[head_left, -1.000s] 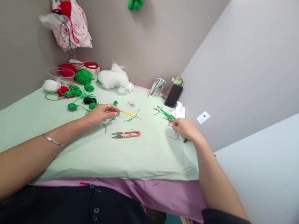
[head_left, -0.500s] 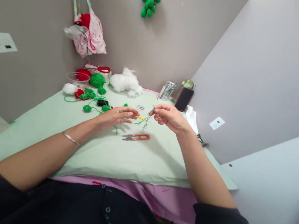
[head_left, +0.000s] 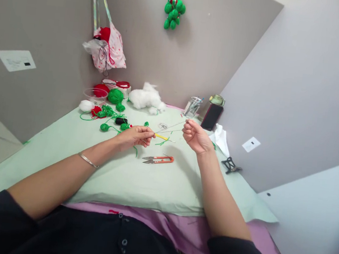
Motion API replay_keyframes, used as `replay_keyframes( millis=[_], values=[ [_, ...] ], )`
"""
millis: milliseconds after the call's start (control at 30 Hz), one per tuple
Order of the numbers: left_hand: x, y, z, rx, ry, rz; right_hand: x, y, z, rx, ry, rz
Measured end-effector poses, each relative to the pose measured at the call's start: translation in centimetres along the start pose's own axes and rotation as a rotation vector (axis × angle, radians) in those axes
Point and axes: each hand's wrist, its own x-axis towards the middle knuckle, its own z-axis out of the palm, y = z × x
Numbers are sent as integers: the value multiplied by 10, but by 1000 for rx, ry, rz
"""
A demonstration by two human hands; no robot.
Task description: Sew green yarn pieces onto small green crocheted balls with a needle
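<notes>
Dark thread [head_left: 172,126] runs taut in two strands between my hands above the table. My left hand [head_left: 138,136] is closed, pinching one end between thumb and fingers. Opposite it, my right hand [head_left: 197,136] is closed on the other end, slightly higher. Whether a needle is in the fingers I cannot tell. Under the strands lies a yellow-handled crochet hook [head_left: 162,137], with green yarn scraps [head_left: 163,143] beside it. Orange-handled thread snips [head_left: 158,159] rest on the table nearer to me. A small round clear container [head_left: 162,126] sits behind the thread.
Green yarn balls [head_left: 115,96], a black spool [head_left: 121,120] and white stuffing [head_left: 146,97] lie at the back left. A clear cup of pens [head_left: 192,107], a phone [head_left: 212,117] and a black clip [head_left: 231,166] stand or lie to the right. A bag [head_left: 113,49] hangs on the wall.
The tangled dark thread that hung from my right hand is now stretched between both hands. My left hand has closed on it, and my right hand has moved slightly right.
</notes>
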Motion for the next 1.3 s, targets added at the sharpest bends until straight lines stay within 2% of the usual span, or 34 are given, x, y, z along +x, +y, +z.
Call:
replay_keyframes(
  millis=[167,300,500,667,967,1300],
  values=[
    [3,4,-16,-4,65,41,-2,-10,-9,32,35,-114],
    [3,7,-26,-16,114,84,-1,-11,-11,72,31,-127],
    [3,10,-27,-71,146,108,-5,-10,-5,66,-60,-122],
    [3,14,-30,-146,236,122,-7,-13,-2,5,-38,-198],
    [1,17,-28,-226,201,116,-6,-14,-6,-35,25,-243],
    [2,17,-30,-286,193,149,-6,-18,-10,47,63,-271]
  ],
)
